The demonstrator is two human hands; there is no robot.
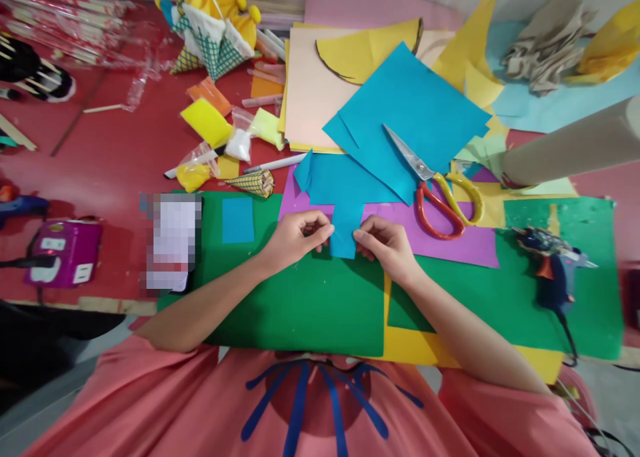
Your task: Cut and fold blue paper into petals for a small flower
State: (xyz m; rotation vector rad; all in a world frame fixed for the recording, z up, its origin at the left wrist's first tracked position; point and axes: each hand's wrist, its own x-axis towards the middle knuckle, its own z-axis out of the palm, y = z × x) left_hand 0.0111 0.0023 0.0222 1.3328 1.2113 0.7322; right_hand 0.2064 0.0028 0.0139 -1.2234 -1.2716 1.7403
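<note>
We see the left hand (294, 238) and right hand (389, 245) meeting over a blue paper strip (344, 242). The left fingers (320, 231) pinch its left edge and the right fingers (364, 235) pinch its right edge, so the strip sits straight between the two sets of fingertips. It lies flat and seems to run up into a larger blue cut piece (345, 183) just beyond the fingers; we can't tell if the two are joined. Under the fingers lie a green sheet (300, 303) and a purple sheet (450, 243), both on the red worktop (115, 157). Beyond the right fingers and a bit to the right are red-and-yellow scissors (440, 193), blades resting on a big blue sheet (415, 103). Far right of the right fingers a dark glue gun (553, 273) lies on more green paper. Left of the left fingers we note a small blue rectangle (237, 220), then a blurred-out object (173, 243), and well apart a purple box (63, 251). Beyond the left fingers is a patterned paper cone (256, 182) lying on its side. A yellow sheet (415, 347) shows below the right wrist.
</note>
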